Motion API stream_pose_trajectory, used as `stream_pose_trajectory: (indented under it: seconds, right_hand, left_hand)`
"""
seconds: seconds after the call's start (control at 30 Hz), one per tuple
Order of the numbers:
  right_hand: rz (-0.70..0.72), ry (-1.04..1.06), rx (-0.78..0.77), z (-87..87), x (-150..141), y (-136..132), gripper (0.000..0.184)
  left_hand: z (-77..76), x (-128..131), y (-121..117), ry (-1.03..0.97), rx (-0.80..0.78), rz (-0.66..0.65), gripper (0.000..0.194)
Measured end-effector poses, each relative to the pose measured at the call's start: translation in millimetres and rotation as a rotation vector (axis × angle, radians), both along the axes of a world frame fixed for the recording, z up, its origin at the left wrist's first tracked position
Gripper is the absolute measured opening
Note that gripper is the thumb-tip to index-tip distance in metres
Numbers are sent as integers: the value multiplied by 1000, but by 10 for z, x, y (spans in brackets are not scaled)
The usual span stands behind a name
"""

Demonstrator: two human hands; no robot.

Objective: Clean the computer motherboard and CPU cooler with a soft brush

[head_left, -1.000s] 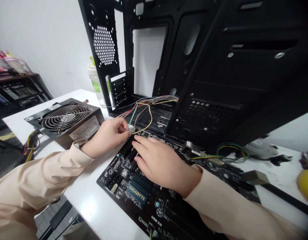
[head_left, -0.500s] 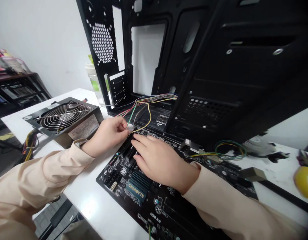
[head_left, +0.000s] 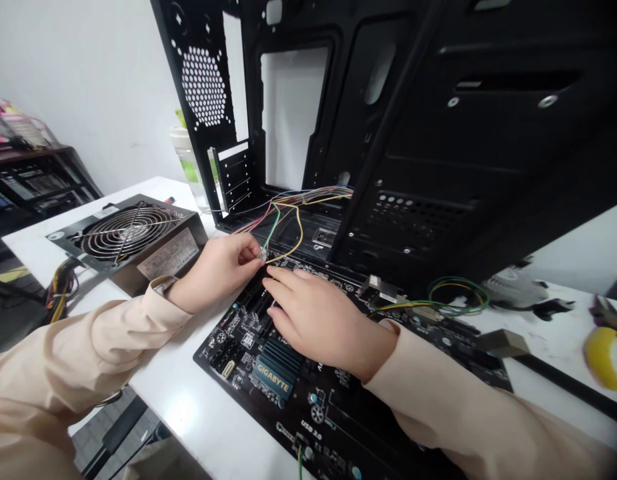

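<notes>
My left hand [head_left: 231, 260] pinches thin wires, among them a green wire [head_left: 273, 233], at the far left edge of a black motherboard [head_left: 248, 413]. The connector end between its fingertips is mostly hidden. My right hand [head_left: 321, 320] lies over the board with fingers stretched out and somewhat apart, its fingertips close to the left hand. A yellow wire [head_left: 301, 230] loops down to the board between the two hands. Near my right fingers sits a teal GIGABYTE heatsink [head_left: 274, 371].
Behind the board stands an open black computer case [head_left: 413, 147], with a wire bundle [head_left: 313, 198] running out of it. To the left is a power supply [head_left: 133, 240]. A lidded cup [head_left: 187, 160] stands behind. Coiled green and yellow wires [head_left: 458, 283] lie at right.
My left hand has shifted slightly right along the board edge, and the green wire now bows more to the right. My right hand stays nearly in place.
</notes>
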State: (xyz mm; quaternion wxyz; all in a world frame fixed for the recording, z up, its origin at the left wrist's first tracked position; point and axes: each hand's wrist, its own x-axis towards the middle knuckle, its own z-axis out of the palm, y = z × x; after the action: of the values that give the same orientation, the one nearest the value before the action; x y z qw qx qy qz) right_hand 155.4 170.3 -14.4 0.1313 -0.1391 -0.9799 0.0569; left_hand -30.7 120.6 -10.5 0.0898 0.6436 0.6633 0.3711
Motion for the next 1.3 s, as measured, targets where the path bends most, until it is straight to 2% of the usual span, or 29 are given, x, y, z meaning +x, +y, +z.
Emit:
stream_pose_trajectory:
  seconds: [0.7,1.3]
  right_hand:
    - [-6,-40,-5,27,-1,-1,35]
    - [-15,-57,-31,47,-7,-4,37]
  left_hand:
    - [43,14,-46,92,9,-6,12]
    - [-13,28,-42,94,-36,10,12]
